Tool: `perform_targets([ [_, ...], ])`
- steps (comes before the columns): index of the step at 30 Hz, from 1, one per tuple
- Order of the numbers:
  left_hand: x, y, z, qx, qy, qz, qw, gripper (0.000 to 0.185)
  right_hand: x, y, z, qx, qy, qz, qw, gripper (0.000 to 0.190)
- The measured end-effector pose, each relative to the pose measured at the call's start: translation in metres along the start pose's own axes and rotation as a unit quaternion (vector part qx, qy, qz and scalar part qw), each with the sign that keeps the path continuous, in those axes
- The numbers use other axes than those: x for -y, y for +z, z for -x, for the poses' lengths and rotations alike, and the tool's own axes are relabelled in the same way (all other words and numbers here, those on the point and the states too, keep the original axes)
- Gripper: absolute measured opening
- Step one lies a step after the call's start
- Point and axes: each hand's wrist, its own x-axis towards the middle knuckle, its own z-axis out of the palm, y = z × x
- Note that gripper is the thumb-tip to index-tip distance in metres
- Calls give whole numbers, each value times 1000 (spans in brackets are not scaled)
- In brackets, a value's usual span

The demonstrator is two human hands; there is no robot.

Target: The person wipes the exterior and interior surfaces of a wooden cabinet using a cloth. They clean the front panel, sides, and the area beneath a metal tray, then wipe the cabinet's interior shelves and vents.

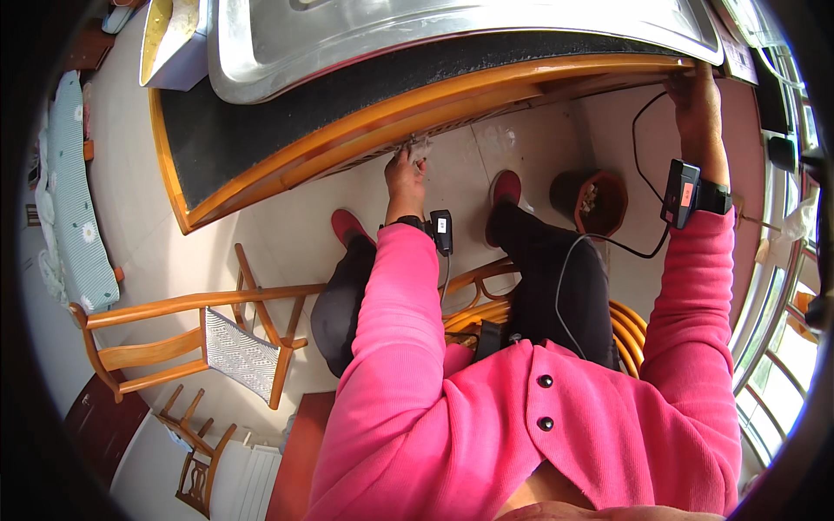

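Observation:
My left hand (405, 177) grips a crumpled greyish-white cloth-like piece (420, 149), just below the front edge of a wooden table (313, 142) with a black top. My right hand (694, 98) is up at the table's right end, close beside the corner of a large metal tray (287, 68). Its fingertips are hidden there, so what they touch cannot be made out. The tray lies on the black top along the table's far side. A black device is strapped on each wrist, with a cable leading from it.
An octagonal brown bin (603, 202) with pale scraps inside stands on the floor near my right foot. A wooden chair with a woven seat (242, 352) is on my left. On the tabletop, a white box (179, 55) adjoins the tray. Windows (782, 365) line the right side.

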Motion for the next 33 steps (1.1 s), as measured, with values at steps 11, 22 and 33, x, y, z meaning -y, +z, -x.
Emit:
perform_targets([
  [11,-40,-81,41,-207,58,6,977,20,5,9,7,2,-20,24,1000,42],
  [22,32,-73,-38,-38,-39,-167,984,20,1,13,11,-50,-43,-38,997,45],
  [33,46,-38,-74,-17,-34,-127,991,26,-5,5,5,0,-87,-75,993,53],
])
